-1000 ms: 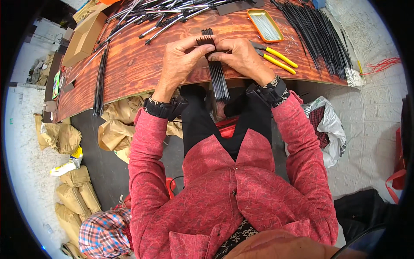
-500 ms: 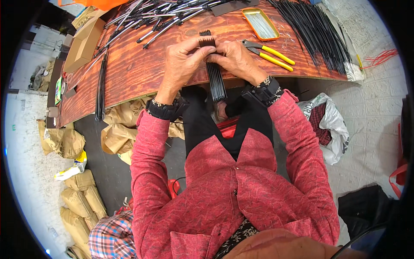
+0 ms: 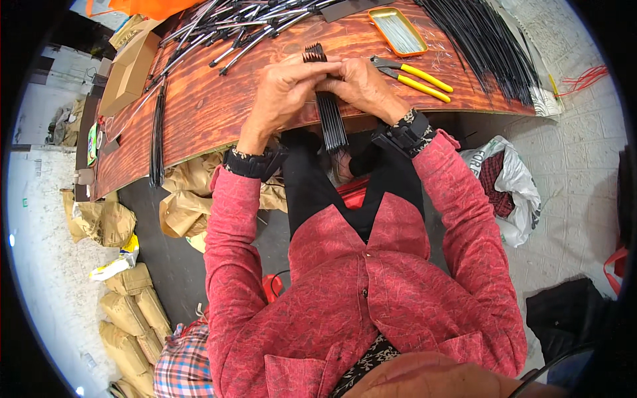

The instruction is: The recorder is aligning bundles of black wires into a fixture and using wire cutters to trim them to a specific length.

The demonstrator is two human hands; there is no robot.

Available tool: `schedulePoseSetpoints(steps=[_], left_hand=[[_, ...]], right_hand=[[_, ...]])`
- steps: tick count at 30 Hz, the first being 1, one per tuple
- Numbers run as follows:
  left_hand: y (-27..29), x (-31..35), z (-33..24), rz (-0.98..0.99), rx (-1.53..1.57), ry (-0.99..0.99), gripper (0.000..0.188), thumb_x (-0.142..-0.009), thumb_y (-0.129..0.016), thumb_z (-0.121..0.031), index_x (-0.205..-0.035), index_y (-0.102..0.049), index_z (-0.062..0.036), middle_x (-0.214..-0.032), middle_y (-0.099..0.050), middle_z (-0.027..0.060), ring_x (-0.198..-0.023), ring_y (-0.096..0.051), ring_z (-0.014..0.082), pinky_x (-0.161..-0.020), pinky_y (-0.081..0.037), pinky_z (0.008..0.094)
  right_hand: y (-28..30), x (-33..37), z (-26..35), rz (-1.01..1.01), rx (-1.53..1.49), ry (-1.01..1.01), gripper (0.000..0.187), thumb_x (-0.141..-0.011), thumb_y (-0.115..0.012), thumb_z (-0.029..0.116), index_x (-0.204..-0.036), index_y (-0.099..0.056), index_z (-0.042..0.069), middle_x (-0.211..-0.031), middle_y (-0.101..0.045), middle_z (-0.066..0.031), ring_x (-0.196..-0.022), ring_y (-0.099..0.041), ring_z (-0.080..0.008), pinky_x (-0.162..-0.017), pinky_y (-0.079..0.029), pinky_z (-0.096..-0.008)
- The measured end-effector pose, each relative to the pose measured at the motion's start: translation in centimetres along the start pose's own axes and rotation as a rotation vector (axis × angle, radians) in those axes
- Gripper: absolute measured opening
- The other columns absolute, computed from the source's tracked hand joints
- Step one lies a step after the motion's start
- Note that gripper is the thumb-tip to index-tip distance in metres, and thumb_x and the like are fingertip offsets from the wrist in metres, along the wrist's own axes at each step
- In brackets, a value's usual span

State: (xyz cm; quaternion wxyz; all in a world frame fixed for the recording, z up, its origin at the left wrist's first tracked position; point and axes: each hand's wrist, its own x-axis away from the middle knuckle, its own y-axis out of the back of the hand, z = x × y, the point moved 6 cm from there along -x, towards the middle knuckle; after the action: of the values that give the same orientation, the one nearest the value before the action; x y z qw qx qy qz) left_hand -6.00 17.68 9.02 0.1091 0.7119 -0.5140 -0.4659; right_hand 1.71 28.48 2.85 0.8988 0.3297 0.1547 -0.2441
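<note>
My left hand and my right hand meet over the table's near edge. Between them is a flat bundle of thin black rods, side by side. Its pointed tips stick out beyond my fingers, while the lower end hangs past the edge above my lap. Fingers of both hands close round the upper part, and the left ones hide some of it. Close to my right hand lie cutting pliers with yellow handles. Behind them sits a small yellow-rimmed tin of thin, clear pieces.
Metal rods with black fittings heap up at the back of the wooden table. Long black rods spread at the right; another bundle overhangs the left edge. A cardboard box stands left. A white bag rests on the floor.
My left fingers have straightened and moved across the bundle toward my right hand, covering more of it. The bundle stays between both hands.
</note>
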Motion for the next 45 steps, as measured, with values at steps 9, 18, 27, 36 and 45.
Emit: schedulePoseSetpoints(steps=[9, 18, 27, 36, 45], left_hand=[[-1.3, 1.2, 1.2, -0.02, 0.093, 0.115, 0.034, -0.084, -0.059, 0.008, -0.111, -0.073, -0.006, -0.108, -0.074, 0.0084, -0.092, -0.069, 0.0163, -0.083, -0.053, 0.0274], [-2.3, 1.0, 1.5, -0.123, 0.107, 0.158, 0.035, -0.081, -0.058, 0.008, -0.105, -0.076, -0.0089, -0.094, -0.074, 0.0093, -0.084, -0.07, 0.0163, -0.076, -0.054, 0.0264], [-2.2, 0.5, 2.1, -0.177, 0.19, 0.082, 0.029, -0.083, -0.059, 0.007, -0.103, -0.076, -0.0054, -0.096, -0.075, 0.0079, -0.087, -0.07, 0.0159, -0.079, -0.054, 0.0255], [-1.6, 1.7, 2.2, -0.19, 0.178, 0.193, 0.026, -0.084, -0.063, 0.005, -0.102, -0.076, -0.0062, -0.096, -0.075, 0.0085, -0.087, -0.07, 0.0153, -0.077, -0.054, 0.0254], [-1.7, 1.6, 2.6, -0.176, 0.18, 0.206, 0.025, -0.085, -0.065, 0.004, -0.105, -0.075, -0.0059, -0.097, -0.075, 0.0084, -0.087, -0.07, 0.0141, -0.077, -0.053, 0.0251]], right_hand=[[-0.7, 0.6, -1.3, -0.045, -0.022, -0.006, 0.028, -0.081, -0.073, 0.027, -0.099, -0.073, 0.006, -0.085, -0.069, -0.0192, -0.082, -0.069, -0.0344, -0.072, -0.053, -0.0397], [-0.3, 0.9, -1.8, -0.055, -0.135, -0.106, 0.029, -0.079, -0.076, 0.026, -0.096, -0.071, 0.003, -0.085, -0.069, -0.0202, -0.082, -0.07, -0.0337, -0.072, -0.053, -0.04], [-0.6, 0.0, -3.2, -0.004, 0.025, -0.092, 0.037, -0.079, -0.074, 0.036, -0.098, -0.072, 0.005, -0.085, -0.069, -0.0206, -0.081, -0.07, -0.0331, -0.07, -0.052, -0.0392], [4.5, 0.6, 0.9, 0.257, 0.156, -0.016, 0.032, -0.085, -0.068, 0.029, -0.104, -0.072, 0.004, -0.088, -0.07, -0.0186, -0.082, -0.069, -0.0284, -0.073, -0.051, -0.0369], [13.3, -3.2, -8.4, -0.031, 0.881, -0.192, 0.025, -0.082, -0.063, 0.026, -0.084, -0.072, 0.003, -0.086, -0.07, -0.0204, -0.081, -0.069, -0.0361, -0.073, -0.053, -0.0471]])
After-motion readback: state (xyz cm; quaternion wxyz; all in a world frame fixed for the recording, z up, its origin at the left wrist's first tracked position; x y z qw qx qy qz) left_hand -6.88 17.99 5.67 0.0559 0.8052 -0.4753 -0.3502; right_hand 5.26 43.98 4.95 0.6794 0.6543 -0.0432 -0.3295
